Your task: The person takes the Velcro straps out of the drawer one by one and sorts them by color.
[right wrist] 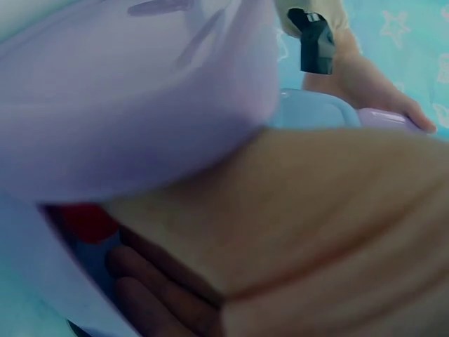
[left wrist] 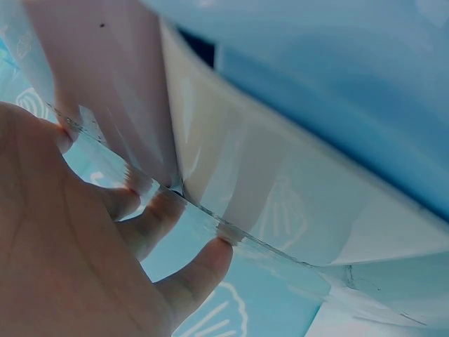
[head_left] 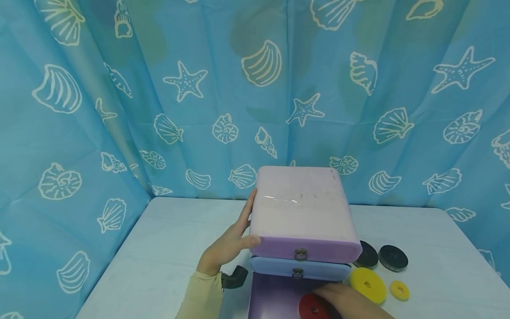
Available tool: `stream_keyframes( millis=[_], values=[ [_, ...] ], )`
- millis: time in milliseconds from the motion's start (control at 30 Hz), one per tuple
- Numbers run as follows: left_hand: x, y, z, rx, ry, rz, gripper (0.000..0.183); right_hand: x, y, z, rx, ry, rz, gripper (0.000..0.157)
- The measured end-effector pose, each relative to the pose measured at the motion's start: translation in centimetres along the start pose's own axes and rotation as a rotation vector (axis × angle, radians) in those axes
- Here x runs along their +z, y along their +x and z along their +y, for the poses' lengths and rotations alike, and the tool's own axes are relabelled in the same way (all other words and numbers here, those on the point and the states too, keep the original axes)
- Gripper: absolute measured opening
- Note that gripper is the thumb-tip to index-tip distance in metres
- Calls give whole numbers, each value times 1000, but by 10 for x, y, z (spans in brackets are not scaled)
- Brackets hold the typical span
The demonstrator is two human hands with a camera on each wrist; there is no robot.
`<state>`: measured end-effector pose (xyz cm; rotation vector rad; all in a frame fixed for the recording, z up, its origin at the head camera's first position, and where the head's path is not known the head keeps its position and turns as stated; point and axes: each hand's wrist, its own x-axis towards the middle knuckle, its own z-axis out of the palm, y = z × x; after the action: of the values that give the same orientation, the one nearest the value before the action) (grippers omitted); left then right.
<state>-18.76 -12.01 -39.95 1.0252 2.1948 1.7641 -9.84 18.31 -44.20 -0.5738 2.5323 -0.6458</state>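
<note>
A small drawer cabinet (head_left: 300,204) with a pale pink top stands on the table. Its upper purple drawer (head_left: 279,248) and middle blue drawer (head_left: 275,266) are pushed in, while the bottom purple drawer (head_left: 264,294) is pulled out. My left hand (head_left: 229,246) rests on the cabinet's left side, thumb at the front corner; in the left wrist view its fingers (left wrist: 203,274) press the side wall. Inside the bottom drawer my right hand (head_left: 344,299) is at a red disc (head_left: 308,305) with a centre hole. Whether it grips the disc is hidden.
Right of the cabinet lie a large yellow disc (head_left: 370,281), a small yellow ring (head_left: 399,290), a black disc (head_left: 393,258) and another black disc (head_left: 368,254) partly behind the cabinet. A blue shell-patterned curtain (head_left: 223,102) hangs behind the white table (head_left: 159,248).
</note>
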Motion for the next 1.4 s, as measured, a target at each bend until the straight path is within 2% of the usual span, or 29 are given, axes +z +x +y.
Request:
stream_keyframes(
  millis=[300,700,1133,1400],
  values=[
    [0,0,0,3,0,0,107,1,3,4,-61,-78,-11,75],
    [0,1,1,5,1,-3,104,3,9,1,-29,-90,-25,80],
    [0,1,1,8,11,-8,103,7,10,7,-65,-55,12,75],
    [0,1,-1,8,9,-9,104,3,3,2,-35,68,21,70]
  ],
)
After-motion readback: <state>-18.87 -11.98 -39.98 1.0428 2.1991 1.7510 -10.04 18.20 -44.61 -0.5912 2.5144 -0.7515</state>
